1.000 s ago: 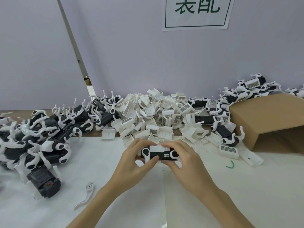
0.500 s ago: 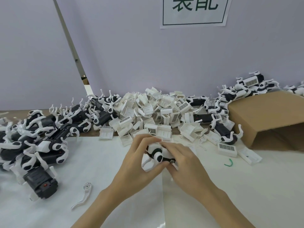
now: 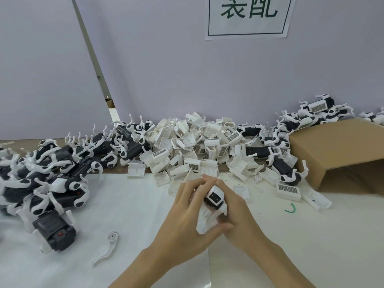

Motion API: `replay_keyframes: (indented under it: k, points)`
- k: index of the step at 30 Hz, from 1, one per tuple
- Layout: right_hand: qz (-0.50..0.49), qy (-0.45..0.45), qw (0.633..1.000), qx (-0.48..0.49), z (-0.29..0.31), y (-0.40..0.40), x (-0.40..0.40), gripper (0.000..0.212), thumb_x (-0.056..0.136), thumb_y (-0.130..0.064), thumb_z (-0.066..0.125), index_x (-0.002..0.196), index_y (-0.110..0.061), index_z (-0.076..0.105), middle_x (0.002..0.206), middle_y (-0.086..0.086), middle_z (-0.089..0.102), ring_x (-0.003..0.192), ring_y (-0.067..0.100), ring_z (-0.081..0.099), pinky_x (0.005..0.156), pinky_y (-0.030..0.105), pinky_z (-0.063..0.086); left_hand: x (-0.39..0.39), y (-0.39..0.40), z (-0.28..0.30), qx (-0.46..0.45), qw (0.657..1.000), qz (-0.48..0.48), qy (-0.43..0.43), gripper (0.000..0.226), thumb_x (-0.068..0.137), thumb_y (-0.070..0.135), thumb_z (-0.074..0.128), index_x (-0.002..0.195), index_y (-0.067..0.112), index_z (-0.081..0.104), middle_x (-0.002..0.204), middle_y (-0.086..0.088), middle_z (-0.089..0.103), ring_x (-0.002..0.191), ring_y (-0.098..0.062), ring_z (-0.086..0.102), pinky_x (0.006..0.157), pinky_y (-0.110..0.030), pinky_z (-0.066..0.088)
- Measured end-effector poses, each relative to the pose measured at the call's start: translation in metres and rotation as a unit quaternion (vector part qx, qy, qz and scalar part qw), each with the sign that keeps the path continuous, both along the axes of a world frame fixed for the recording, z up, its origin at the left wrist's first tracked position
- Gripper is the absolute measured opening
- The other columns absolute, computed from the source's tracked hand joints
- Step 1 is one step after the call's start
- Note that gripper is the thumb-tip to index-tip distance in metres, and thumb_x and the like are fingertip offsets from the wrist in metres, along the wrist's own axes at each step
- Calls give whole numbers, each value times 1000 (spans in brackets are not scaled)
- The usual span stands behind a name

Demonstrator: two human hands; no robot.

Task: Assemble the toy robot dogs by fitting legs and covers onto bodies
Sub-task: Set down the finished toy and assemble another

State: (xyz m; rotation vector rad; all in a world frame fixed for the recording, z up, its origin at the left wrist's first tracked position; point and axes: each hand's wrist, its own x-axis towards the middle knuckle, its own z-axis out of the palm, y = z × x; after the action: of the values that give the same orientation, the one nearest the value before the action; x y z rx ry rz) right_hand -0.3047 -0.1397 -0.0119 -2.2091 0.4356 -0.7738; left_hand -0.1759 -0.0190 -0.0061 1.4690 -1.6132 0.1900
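Note:
A black-and-white toy dog body [image 3: 215, 199] is held end-on toward me above the white table sheet [image 3: 135, 204], its white legs pointing down between my palms. My left hand [image 3: 185, 221] grips it from the left, fingers curled over the top and thumb under the legs. My right hand [image 3: 239, 217] grips it from the right and behind. A heap of white covers [image 3: 193, 150] lies just beyond my hands. One loose white leg [image 3: 108, 248] lies on the sheet to the lower left.
A pile of assembled dogs [image 3: 52, 179] fills the left side, with one black body [image 3: 54, 231] nearest me. More dogs [image 3: 286, 163] lie beside an open cardboard box [image 3: 340, 150] on the right. A small green wire [image 3: 290, 208] lies on the sheet.
Both hands have turned the dog body from lying sideways to pointing one end at me. The hands stayed in the same spot.

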Motion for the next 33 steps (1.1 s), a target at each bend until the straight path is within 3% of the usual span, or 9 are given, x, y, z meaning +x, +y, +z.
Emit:
replay_keyframes:
  k: [4,9,14,17,19,23,28,30,33]
  points:
    - [12,-34,999,24,-3,-4,1,68,92,9,56,145,-33,52,147,-19,55,139,5,50,112,30,43,-3,-1,4,-24,995,-23,98,50,98,56,66,138,26,65,131,13,57,128,-21,58,105,-25,46]
    - [-65,-22,985,-161,-4,-12,-1,55,90,-11,76,138,-29,58,133,-14,55,124,14,55,102,42,50,23,2,20,46,963,-81,254,32,100,41,64,127,31,77,126,7,71,126,-25,64,106,-31,50]
    - [-111,-47,971,-205,4,-9,-4,59,80,-48,76,137,-39,63,115,-5,46,105,17,51,90,36,53,38,4,15,101,977,-58,180,72,82,48,86,146,38,54,139,15,65,129,-15,63,106,-34,53]
    - [-75,-5,987,-140,5,-14,-8,71,81,-59,77,146,-49,48,141,-13,38,134,12,41,110,32,43,44,3,13,65,984,-70,152,76,84,39,89,149,36,49,140,14,63,129,-17,64,105,-31,55]
    - [-59,19,990,-130,5,-20,-11,82,86,-51,79,154,-50,33,156,-24,30,149,5,29,119,28,32,51,5,15,41,986,-80,142,77,85,34,90,149,36,47,146,11,60,134,-18,61,107,-27,52]
    - [-84,-7,980,-182,5,-26,-14,75,90,-26,81,151,-42,41,147,-28,44,137,-6,40,110,30,45,59,7,14,17,998,-49,-19,75,89,35,84,154,39,45,161,20,47,153,-10,41,113,-37,48]
    - [-58,-37,978,-199,11,-28,-15,71,92,-19,77,150,-36,38,161,-26,34,148,-1,34,117,16,31,66,2,7,-95,969,-12,-229,56,93,17,82,143,23,60,158,-6,50,148,-22,50,113,-34,51]
    - [-48,-28,982,-180,11,-24,-16,75,97,-19,72,156,-40,31,161,-29,32,149,-2,32,118,14,28,63,2,6,-110,979,-3,-169,49,91,22,85,136,22,68,151,-4,58,141,-20,57,110,-30,53]
    - [-27,-9,985,-172,12,-14,-16,71,103,-25,61,160,-41,23,161,-31,30,149,-3,32,117,16,31,50,3,8,-91,994,10,64,40,84,34,89,121,25,76,123,7,71,115,-18,69,93,-26,56]
